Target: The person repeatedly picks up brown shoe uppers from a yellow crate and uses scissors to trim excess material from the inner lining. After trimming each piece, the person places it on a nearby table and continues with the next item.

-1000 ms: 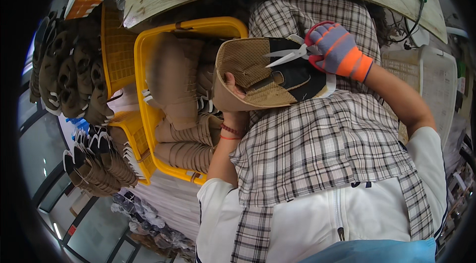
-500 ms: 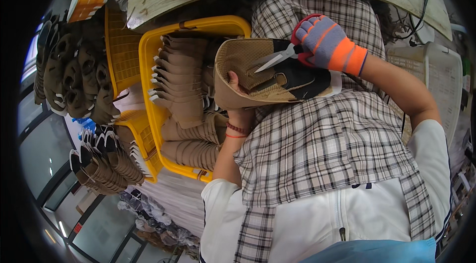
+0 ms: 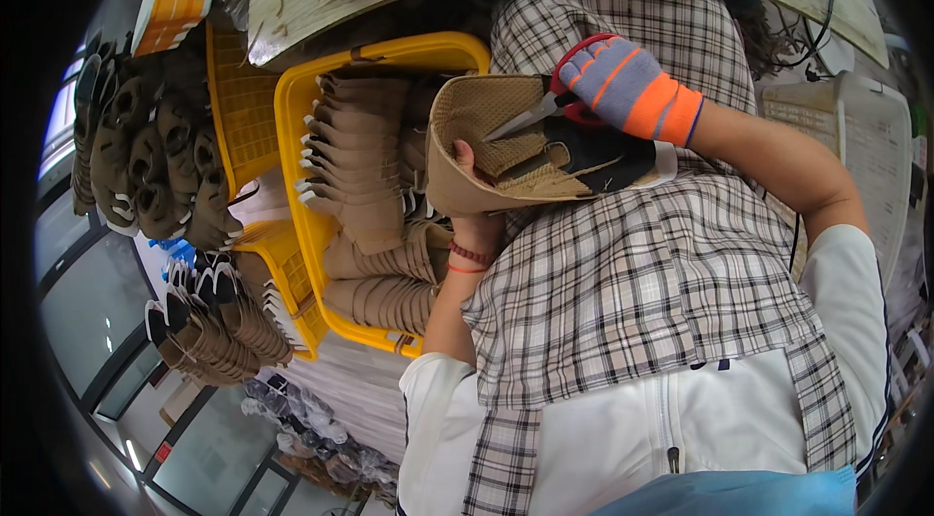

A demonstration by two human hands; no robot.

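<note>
Two hands busy: your left hand (image 3: 474, 210) grips the upper (image 3: 506, 161) right of the crate (image 3: 292, 117), right hand (image 3: 628, 88) clenching scissors (image 3: 545, 109). Blades near your thumb, so a slip might nick it.

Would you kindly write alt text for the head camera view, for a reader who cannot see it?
A person's gloved right hand works red-handled scissors inside a tan shoe upper, which the bare left hand holds over a plaid apron. To the left, a yellow basket holds stacked tan uppers.
</note>
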